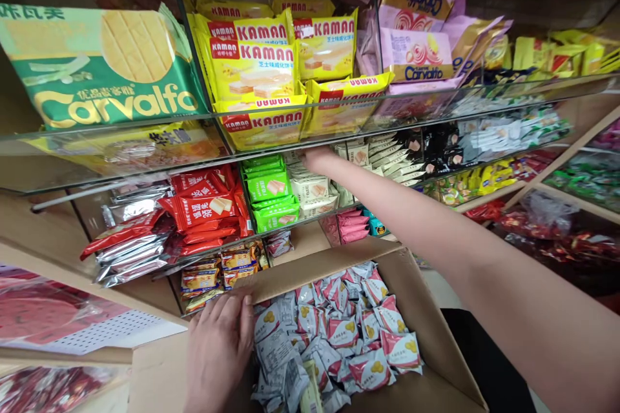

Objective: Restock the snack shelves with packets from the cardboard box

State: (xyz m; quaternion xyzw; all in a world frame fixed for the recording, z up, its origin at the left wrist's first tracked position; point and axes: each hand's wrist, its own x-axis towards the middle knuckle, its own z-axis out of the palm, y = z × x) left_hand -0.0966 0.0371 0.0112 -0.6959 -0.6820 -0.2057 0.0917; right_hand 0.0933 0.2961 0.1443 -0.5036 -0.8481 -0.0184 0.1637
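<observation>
A cardboard box [426, 310] sits low in front of me, filled with several small grey and pink snack packets [339, 332]. My left hand [217, 345] rests on the box's left rim, fingers curled over the edge beside the packets. My right arm stretches up to the middle shelf, where my right hand [314, 156] reaches among cream-coloured wafer packs [312, 188], just under the glass shelf edge; its fingers are hidden behind the glass. Green packs [271, 192] lie just left of that hand.
Glass shelves [339, 113] hold yellow KAMAN wafer bags [271, 71], a green Carvalfo bag [101, 64], pink Carvalfo bags [416, 55], red packs [203, 210] and silver packs [130, 251]. More sweets fill wooden bins [557, 168] at right. A pegboard panel [111, 329] is at lower left.
</observation>
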